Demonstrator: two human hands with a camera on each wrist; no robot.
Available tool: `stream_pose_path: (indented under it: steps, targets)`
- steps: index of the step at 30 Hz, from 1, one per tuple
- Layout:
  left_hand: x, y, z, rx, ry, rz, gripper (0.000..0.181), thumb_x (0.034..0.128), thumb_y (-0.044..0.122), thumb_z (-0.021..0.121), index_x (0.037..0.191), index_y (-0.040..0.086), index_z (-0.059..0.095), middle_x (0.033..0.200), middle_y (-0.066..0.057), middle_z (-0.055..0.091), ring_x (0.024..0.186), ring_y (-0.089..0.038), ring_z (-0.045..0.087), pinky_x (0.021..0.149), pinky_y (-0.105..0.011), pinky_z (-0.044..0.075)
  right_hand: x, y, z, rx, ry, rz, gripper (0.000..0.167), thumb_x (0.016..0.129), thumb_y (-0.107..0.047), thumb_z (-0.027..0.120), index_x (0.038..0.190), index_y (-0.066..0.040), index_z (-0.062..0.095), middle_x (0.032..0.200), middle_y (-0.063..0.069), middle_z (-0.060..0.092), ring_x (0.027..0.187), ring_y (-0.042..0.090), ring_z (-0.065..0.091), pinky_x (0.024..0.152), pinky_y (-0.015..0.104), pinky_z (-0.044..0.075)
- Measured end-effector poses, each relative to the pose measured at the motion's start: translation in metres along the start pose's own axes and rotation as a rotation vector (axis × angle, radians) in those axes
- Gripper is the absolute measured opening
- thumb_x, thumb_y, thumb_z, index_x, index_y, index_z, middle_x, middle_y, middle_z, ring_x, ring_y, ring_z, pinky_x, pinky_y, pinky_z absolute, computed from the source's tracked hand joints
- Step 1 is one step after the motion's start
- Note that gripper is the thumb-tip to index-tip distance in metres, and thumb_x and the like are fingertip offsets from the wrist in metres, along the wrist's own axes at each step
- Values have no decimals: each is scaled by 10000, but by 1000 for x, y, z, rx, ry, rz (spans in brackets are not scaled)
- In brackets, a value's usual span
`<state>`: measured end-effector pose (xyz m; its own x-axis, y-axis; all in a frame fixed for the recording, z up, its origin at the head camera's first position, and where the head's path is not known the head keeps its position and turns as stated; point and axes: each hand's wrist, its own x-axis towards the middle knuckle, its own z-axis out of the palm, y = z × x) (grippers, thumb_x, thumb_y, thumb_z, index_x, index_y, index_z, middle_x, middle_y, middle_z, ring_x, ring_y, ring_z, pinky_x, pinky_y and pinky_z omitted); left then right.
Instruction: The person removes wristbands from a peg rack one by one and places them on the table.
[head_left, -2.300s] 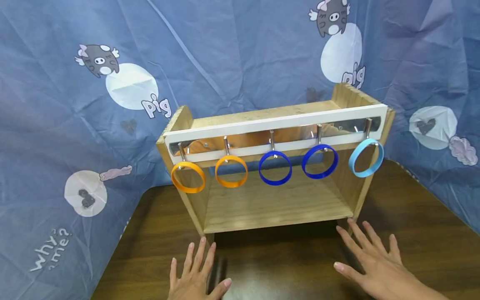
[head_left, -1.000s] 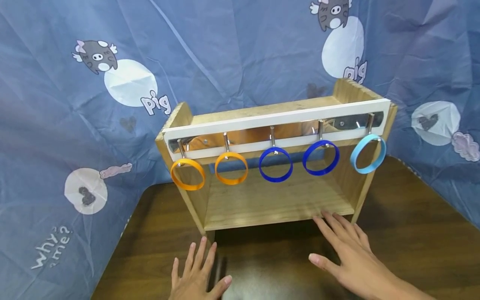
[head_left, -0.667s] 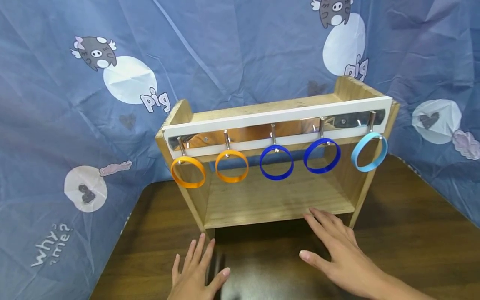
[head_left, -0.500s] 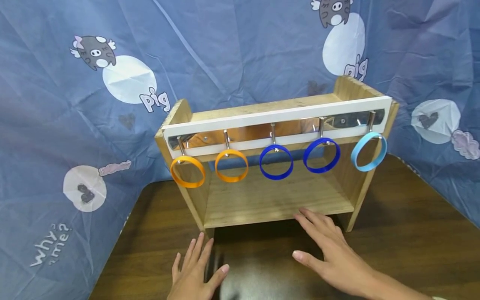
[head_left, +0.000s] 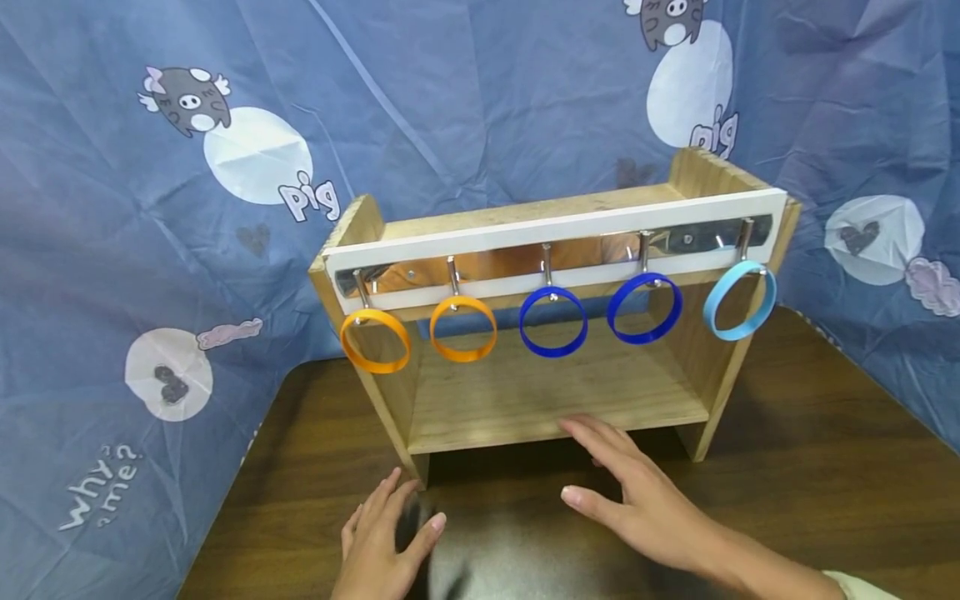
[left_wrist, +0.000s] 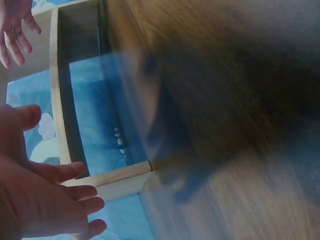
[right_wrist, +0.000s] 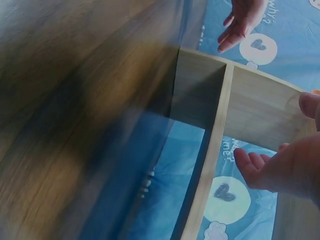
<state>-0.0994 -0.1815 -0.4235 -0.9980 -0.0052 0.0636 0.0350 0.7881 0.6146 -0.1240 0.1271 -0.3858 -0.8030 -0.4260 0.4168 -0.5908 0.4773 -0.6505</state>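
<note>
Found left hand (head_left: 381, 542) just beside the left foot of a pale wooden open-fronted shelf (head_left: 517, 387), with fingers loosely bent and thumb apart. Found right hand (head_left: 648, 504) near the shelf's lower front edge, with fingers close together and thumb apart; cannot confirm contact. Noted two orange rings (head_left: 378, 367), two dark blue rings (head_left: 553, 352) and one light blue ring (head_left: 731, 335) hanging from metal hooks (head_left: 547, 262).

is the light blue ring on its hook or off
On: the light blue ring hangs from the rightmost hook in the head view, clear of the table.
</note>
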Motion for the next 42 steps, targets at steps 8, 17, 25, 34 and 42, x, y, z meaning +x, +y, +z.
stream_pose_path:
  steps: [8,17,25,34,42]
  targets:
    - [4,-6,-1,-143,115,-8,489,918,446,620,1238,77,594,1396,-144,482,1288,-381,417,1035,-647,248,18,0,10,247,-31,16,544,921,-198,667,1419,-192,449,1356,67,532,1180,139,516,879,315,520]
    - [7,-10,-4,-303,122,-88,488,950,446,573,1243,56,562,1285,-93,537,1237,-313,480,1026,-529,397,34,-6,21,418,-88,86,524,932,-202,652,1411,-118,457,1313,126,557,1167,281,529,891,304,511]
    - [12,-14,-4,-379,173,-160,438,978,438,526,1189,60,596,1199,-90,586,1132,-267,546,947,-428,448,47,-12,28,508,-88,126,468,934,-201,647,1377,-155,501,1316,131,558,1153,294,543,863,290,515]
    - [24,-20,-8,-570,180,-226,500,998,428,488,1213,-17,559,1244,-169,581,1098,-185,552,875,-272,523,61,-15,41,620,-95,146,490,928,-175,650,1377,-64,488,1321,164,550,1151,286,552,897,301,509]
    - [39,-22,-13,-693,167,-218,476,1018,419,438,1207,-7,539,1150,-90,590,969,-79,561,835,-257,534,74,-20,53,830,-85,161,533,929,-147,646,1412,-62,435,1341,219,499,1178,369,516,910,333,522]
